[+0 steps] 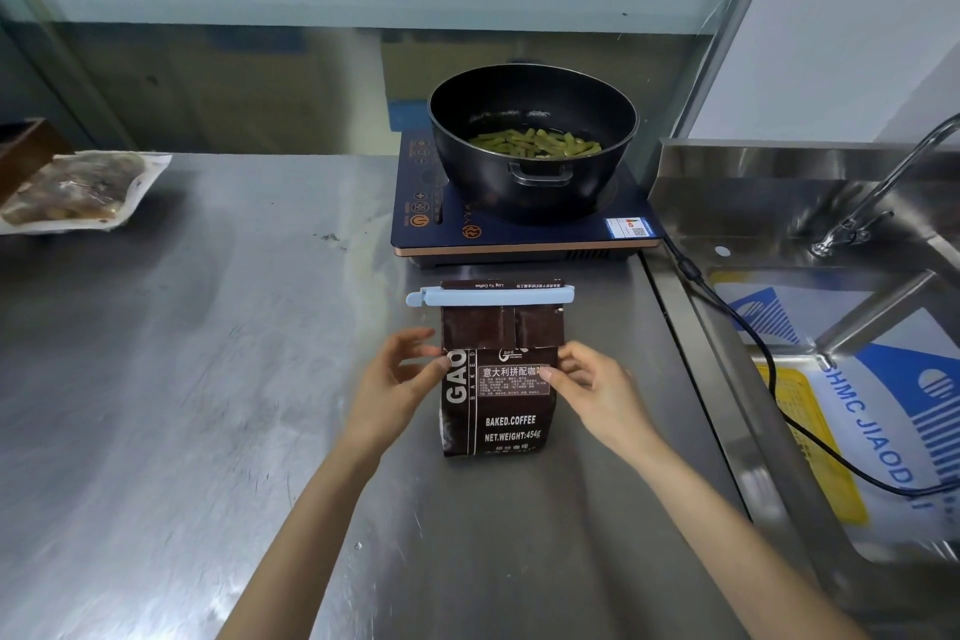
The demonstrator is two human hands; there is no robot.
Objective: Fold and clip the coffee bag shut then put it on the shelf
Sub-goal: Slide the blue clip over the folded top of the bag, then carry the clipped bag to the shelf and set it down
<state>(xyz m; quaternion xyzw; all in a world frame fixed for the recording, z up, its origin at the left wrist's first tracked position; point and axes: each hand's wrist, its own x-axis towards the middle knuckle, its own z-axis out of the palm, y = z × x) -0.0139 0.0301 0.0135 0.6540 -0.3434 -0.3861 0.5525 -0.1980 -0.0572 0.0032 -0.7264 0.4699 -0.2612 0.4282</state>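
A clipped coffee bag (498,390) lies flat near the steel counter's (208,379) right edge, pale blue sealing clip (491,297) apparently closed. Left hand (400,379) and right hand (592,385) pinch its sides; a firm, even two-sided lift should suit shelving.

Lighting: even, moderately bright, diffuse, from above. Glare: broad soft sheen across the steel counter (234,379), brighter streaks on the sink (779,203) wall. Shadows: faint, soft-edged beneath the pot (532,140) and forearms. Focus: centre sharp, bag print legible; far wall hazy. Distortion: wide-angle bowing at the edges, counter lines curved.
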